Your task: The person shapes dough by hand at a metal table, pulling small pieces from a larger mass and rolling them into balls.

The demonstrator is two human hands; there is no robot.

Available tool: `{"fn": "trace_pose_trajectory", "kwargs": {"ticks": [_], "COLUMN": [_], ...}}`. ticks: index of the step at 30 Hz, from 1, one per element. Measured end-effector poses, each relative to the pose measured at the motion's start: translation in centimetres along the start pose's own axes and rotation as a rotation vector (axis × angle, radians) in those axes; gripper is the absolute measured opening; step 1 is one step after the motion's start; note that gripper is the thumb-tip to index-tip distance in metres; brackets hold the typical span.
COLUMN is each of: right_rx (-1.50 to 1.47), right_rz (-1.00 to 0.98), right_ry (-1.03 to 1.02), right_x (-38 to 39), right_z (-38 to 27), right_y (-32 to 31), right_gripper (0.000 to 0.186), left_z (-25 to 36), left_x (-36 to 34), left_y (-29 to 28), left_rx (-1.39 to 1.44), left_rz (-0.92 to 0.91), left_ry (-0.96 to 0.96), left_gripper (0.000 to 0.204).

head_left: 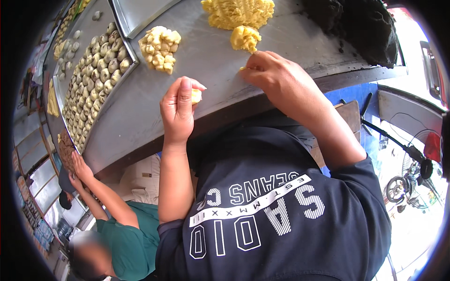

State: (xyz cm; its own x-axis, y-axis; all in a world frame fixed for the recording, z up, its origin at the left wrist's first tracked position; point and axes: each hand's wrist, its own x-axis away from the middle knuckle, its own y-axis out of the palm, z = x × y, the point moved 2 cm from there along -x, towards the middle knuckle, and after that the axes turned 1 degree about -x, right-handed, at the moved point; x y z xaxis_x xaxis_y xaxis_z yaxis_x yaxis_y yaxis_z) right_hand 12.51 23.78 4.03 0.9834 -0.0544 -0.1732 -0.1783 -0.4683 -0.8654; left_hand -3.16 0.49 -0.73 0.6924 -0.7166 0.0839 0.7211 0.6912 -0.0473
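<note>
My left hand point(178, 105) is closed around a small pale yellow piece of dough point(196, 96), thumb on top, above the metal table point(206, 61). To its right, the fingers of my right hand point(276, 77) are pinched together, with a bit of yellow paste point(242, 69) showing at their tips. Just beyond those fingers sits a small clump of yellow paste point(246, 38), touching a larger yellow mound point(237, 12) at the far edge of view. A pile of pale dough pieces point(160, 48) lies beyond my left hand.
At left, a tray point(132, 55) holds rows of round filled dough balls point(96, 70). Another metal tray point(123, 23) stands behind the dough pile. A dark mass point(358, 28) occupies the far right. A co-worker in green point(136, 239) presses brown stuff point(65, 150) at the left.
</note>
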Motion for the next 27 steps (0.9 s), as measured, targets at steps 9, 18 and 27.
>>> {"fn": "trace_pose_trajectory", "kwargs": {"ticks": [9,18,27], "right_rx": [-0.403,-0.621,-0.338], "right_rz": [0.222,0.004,0.118], "right_ry": [0.041,0.134,-0.006], "right_x": [-1.3,-2.3,-3.2], "right_z": [-1.3,-3.7,-4.5], "right_y": [0.5,0.9,1.3], "right_gripper": [0.013,0.017,0.035], "left_z": [1.8,2.5,2.1], "left_x": [-0.1,-0.1,0.8], "left_y": [2.2,2.6,3.1], "left_rx": [-0.478,-0.613,-0.561], "left_rz": [0.000,-0.190,-0.137], "left_ry": [0.195,0.364,0.437], "left_gripper": [0.034,0.056,0.042]}}
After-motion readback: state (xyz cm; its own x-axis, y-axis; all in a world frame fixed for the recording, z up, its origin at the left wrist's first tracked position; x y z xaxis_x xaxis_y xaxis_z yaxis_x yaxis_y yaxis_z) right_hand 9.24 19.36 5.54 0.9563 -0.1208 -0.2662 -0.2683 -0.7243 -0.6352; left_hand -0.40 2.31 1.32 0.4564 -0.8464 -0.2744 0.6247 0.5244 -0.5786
